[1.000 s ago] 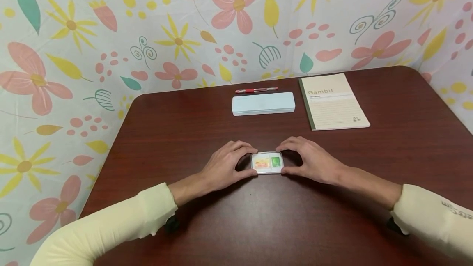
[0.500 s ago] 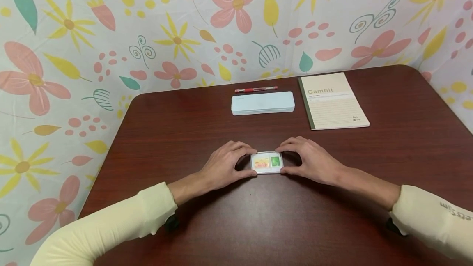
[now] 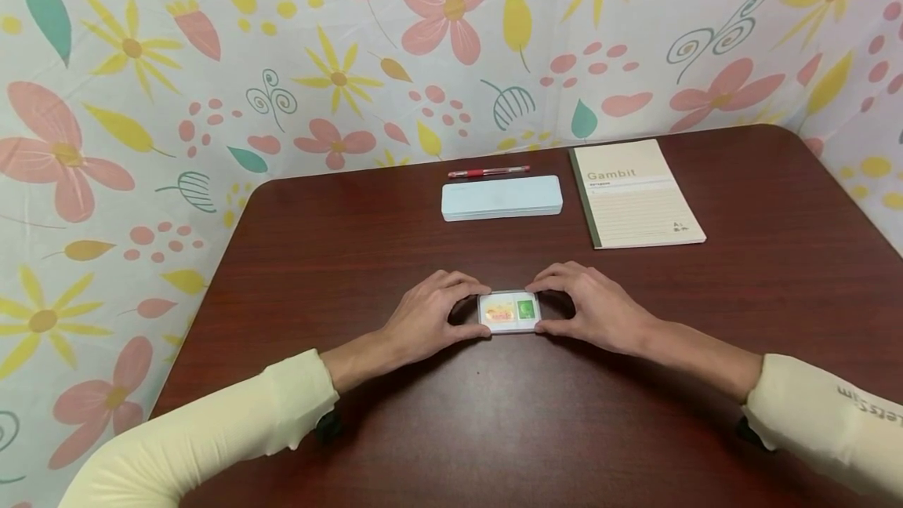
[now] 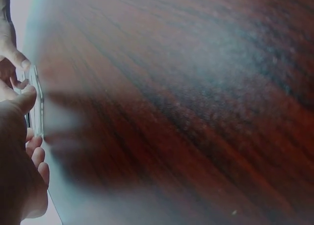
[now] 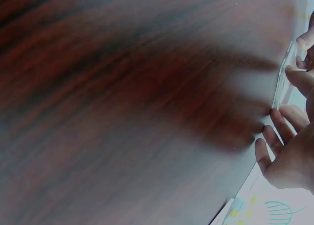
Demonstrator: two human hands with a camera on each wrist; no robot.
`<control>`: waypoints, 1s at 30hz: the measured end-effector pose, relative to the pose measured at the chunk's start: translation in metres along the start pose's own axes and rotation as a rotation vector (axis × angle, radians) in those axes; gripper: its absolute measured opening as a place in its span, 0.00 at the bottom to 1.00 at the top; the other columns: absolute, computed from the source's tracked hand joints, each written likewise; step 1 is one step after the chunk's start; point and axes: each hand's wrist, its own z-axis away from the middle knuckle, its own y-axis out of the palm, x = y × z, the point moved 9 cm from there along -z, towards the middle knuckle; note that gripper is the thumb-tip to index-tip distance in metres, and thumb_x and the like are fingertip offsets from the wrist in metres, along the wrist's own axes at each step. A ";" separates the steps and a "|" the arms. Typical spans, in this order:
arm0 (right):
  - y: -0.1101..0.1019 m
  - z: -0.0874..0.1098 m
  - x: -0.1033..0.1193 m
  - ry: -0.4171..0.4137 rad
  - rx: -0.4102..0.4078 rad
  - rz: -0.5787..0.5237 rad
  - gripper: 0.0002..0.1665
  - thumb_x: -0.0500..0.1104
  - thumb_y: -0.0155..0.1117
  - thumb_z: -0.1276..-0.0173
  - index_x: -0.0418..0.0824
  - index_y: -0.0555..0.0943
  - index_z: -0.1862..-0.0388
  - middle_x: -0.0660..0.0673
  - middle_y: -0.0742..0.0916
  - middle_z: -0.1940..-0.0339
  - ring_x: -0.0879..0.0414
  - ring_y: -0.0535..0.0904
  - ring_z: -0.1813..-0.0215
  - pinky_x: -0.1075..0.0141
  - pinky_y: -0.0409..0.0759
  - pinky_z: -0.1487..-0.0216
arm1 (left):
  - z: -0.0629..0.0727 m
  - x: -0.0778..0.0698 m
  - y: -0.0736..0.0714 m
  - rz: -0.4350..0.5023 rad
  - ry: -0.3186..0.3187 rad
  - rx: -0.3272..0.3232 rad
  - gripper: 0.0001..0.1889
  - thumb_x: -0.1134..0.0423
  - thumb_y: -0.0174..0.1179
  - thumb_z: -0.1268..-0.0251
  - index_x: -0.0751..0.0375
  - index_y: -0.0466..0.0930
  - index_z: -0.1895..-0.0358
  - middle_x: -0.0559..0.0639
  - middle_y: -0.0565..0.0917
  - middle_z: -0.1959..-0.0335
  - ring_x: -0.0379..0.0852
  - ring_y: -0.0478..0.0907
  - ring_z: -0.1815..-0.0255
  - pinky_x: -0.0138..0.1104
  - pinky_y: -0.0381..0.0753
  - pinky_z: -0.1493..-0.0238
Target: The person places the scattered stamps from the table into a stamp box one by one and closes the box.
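Observation:
A small flat clear case [image 3: 509, 312] lies in front of me, with a white insert that bears a yellow-orange picture and a green one. My left hand [image 3: 432, 310] pinches its left end, thumb at the near corner and index finger at the far corner. On the opposite end, my right hand [image 3: 598, 306] grips the case in the same way. In the left wrist view, the case's edge [image 4: 39, 105] shows between the fingers of both hands. The right wrist view has the case [image 5: 281, 83] edge-on, fingertips at its ends.
Beyond the hands stands a pale blue pencil case [image 3: 502, 198], with a red pen [image 3: 489, 172] lying behind it. A beige notebook [image 3: 638, 194] marked "Gambit" lies to their right. The dark wooden table [image 3: 480, 429] meets a flower-patterned cloth [image 3: 268, 45] at the back.

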 end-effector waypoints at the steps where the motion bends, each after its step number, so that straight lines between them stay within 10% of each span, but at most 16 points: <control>1: 0.000 0.000 -0.001 0.003 0.001 0.002 0.27 0.43 0.86 0.40 0.41 0.89 0.42 0.46 0.87 0.45 0.46 0.82 0.41 0.45 0.81 0.42 | 0.000 0.000 0.000 0.004 -0.001 -0.003 0.30 0.42 0.76 0.37 0.49 0.85 0.35 0.42 0.84 0.40 0.41 0.77 0.45 0.41 0.81 0.46; 30: 0.003 -0.001 -0.002 0.016 0.004 -0.007 0.27 0.42 0.86 0.41 0.40 0.88 0.43 0.45 0.87 0.43 0.45 0.81 0.40 0.44 0.80 0.40 | 0.000 0.000 0.001 0.016 -0.015 -0.005 0.29 0.43 0.77 0.37 0.50 0.85 0.36 0.42 0.83 0.40 0.41 0.78 0.46 0.39 0.82 0.48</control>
